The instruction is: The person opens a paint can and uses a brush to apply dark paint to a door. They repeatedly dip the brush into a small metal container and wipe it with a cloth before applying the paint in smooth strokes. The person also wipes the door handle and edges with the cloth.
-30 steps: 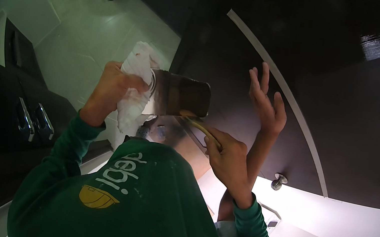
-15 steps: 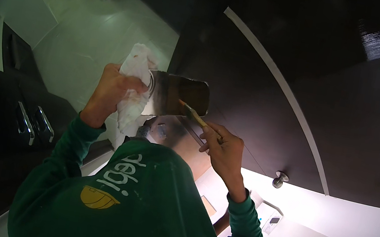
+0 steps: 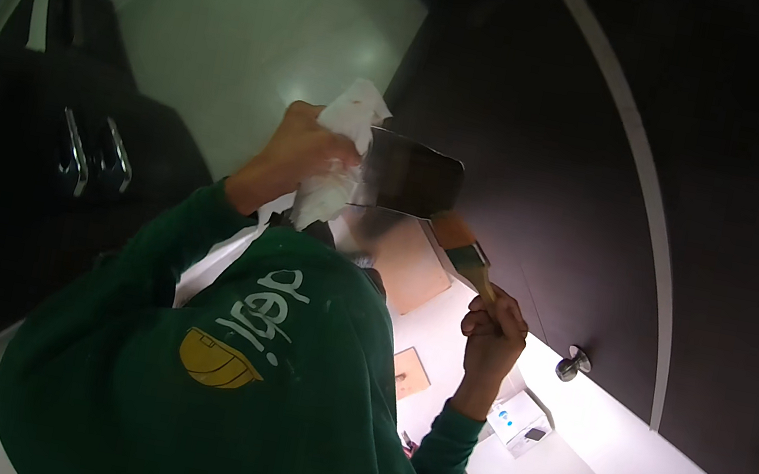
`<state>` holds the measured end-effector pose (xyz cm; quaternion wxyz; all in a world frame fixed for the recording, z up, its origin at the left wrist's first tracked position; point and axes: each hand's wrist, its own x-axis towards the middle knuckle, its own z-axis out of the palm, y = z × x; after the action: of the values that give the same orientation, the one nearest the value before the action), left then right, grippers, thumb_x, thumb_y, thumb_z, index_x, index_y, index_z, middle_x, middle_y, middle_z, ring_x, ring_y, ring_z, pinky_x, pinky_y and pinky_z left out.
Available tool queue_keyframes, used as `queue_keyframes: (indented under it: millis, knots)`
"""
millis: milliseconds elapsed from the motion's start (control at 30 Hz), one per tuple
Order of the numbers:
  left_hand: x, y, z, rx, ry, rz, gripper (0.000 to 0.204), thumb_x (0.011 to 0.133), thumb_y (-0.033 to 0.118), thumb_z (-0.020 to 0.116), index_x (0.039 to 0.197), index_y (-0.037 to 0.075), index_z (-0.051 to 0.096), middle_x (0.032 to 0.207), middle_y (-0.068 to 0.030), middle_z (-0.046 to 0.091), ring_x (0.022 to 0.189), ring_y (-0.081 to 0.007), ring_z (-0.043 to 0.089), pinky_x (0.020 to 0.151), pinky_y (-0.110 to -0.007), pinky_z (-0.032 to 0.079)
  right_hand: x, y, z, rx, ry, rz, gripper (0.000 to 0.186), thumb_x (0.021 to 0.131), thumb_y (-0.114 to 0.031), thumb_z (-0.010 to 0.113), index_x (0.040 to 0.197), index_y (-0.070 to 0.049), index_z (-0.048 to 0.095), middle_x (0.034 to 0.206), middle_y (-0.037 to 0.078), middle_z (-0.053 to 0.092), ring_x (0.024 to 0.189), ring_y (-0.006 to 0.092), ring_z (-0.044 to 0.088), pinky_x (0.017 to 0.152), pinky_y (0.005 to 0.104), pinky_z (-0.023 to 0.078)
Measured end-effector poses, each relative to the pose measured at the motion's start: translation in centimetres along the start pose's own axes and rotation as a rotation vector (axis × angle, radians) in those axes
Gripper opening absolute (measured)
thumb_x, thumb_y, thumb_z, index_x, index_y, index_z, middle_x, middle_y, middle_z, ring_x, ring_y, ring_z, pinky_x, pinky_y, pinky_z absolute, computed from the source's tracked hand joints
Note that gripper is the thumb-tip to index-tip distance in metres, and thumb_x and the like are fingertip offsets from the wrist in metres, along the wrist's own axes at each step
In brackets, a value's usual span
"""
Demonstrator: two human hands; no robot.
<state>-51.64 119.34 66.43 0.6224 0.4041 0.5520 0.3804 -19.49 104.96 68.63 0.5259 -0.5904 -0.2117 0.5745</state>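
My left hand is closed around a shiny, box-shaped metal container with rounded corners. A crumpled white cloth or paper towel is bunched between hand and container. The container's far end looks dark; what is in it cannot be made out. In my right hand is a flat paintbrush, gripped by its light wooden handle. Its orange-brown bristles point up and left, by the container's lower right corner. Whether they touch it is unclear.
A large dark panel fills the right side, crossed by a pale strip, with a round metal knob near its lower edge. Dark cabinets with metal handles stand left. A white box-shaped device lies lower right. Pale floor stretches beyond.
The brush has come away from over the container to beside its lower right corner, now showing its broad side. My view has shifted; both hands appear further right, the right one lower.
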Motion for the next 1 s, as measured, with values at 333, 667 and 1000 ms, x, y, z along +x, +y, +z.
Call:
queue_keyframes:
  millis: [333,667,1000]
  knots:
    - [3.3,-20.8,3.4,0.153,-0.015,-0.245,0.017,0.062,0.007,0.073,0.078,0.002,0.069,0.071,-0.0074,0.066,0.062,-0.0168,0.064,0.058,-0.031,0.050,2.4,10.3,-7.1,0.401,0.114,0.365,0.031,0.098,-0.027,0.043,0.106,-0.001,0.059,0.072,0.007,0.056,0.060,0.0164,0.049,0.054,0.0287,0.040]
    - [9.3,-42.3,8.4,0.159,-0.021,-0.328,0.026,0.063,0.007,0.070,0.086,-0.004,0.068,0.074,-0.0166,0.068,0.065,-0.0265,0.066,0.061,-0.039,0.052,5.1,15.2,-10.4,0.330,0.239,0.535,0.029,0.099,-0.027,0.035,0.093,-0.006,0.053,0.062,0.001,0.042,0.049,0.0134,0.033,0.046,0.0288,0.030]
    - [15.7,-57.2,12.4,0.243,-0.034,-0.499,0.022,0.065,0.006,0.067,0.086,0.002,0.073,0.080,-0.0202,0.070,0.076,-0.0328,0.070,0.069,-0.042,0.054,9.4,19.3,-9.3,0.385,0.315,0.587,0.028,0.098,-0.028,0.040,0.105,-0.003,0.050,0.060,0.000,0.033,0.046,0.0126,0.026,0.045,0.0280,0.026]
